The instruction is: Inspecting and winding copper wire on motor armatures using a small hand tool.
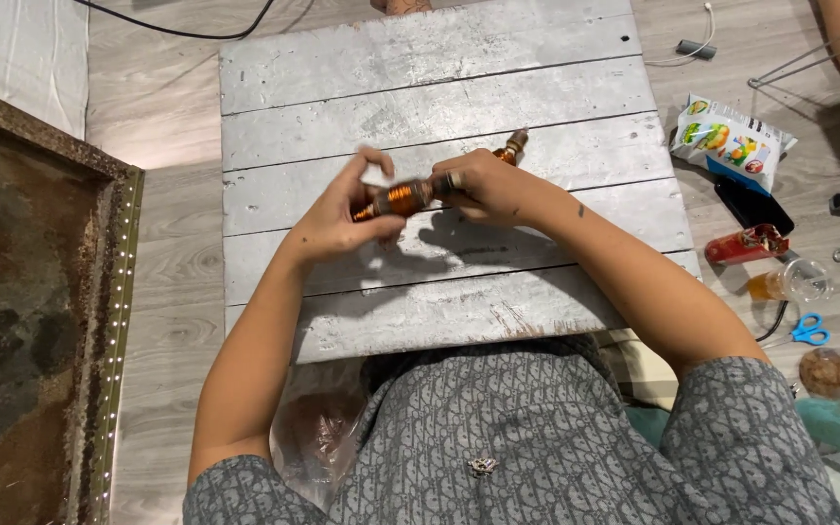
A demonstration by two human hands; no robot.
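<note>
Both my hands hold a small motor armature [403,197] wound with copper wire, above a board of silver-painted planks [439,87]. My left hand [342,219] grips its left end, thumb and fingers around the winding. My right hand [488,185] closes on the shaft at its right end. A second copper-wound armature [511,148] lies on the board just behind my right hand.
A rusty metal-framed panel [41,321] lies at the left. On the floor to the right are a snack bag [731,141], a dark phone [752,204], a red lighter [741,246], a plastic cup [794,282] and blue scissors [809,331]. A clear plastic bag [318,428] rests by my lap.
</note>
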